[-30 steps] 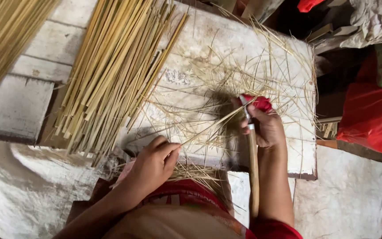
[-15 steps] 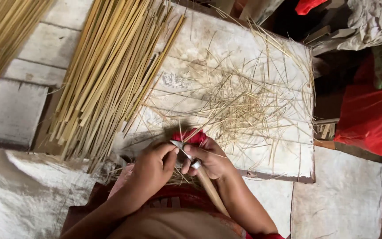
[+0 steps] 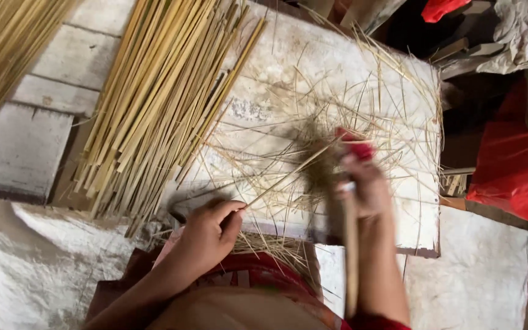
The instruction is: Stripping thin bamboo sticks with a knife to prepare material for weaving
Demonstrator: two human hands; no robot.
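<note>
My left hand (image 3: 206, 235) pinches the near end of a thin bamboo stick (image 3: 288, 174) that slants up to the right over a white board (image 3: 313, 73). My right hand (image 3: 368, 186), blurred by motion, grips a knife with a red-wrapped handle (image 3: 355, 143) at the stick's far part; a long pale wooden piece (image 3: 351, 256) runs down along my right forearm. Fine bamboo shavings (image 3: 337, 122) lie scattered over the board around both hands.
A thick bundle of split bamboo sticks (image 3: 160, 91) lies left of the board, another bundle (image 3: 7, 55) at the far left. Red plastic bag (image 3: 514, 165) at right. White sacking (image 3: 32, 275) covers the ground near me.
My right hand has swung the knife away from my left hand, out to the right along the stick. My left hand stays low, still pinching the stick.
</note>
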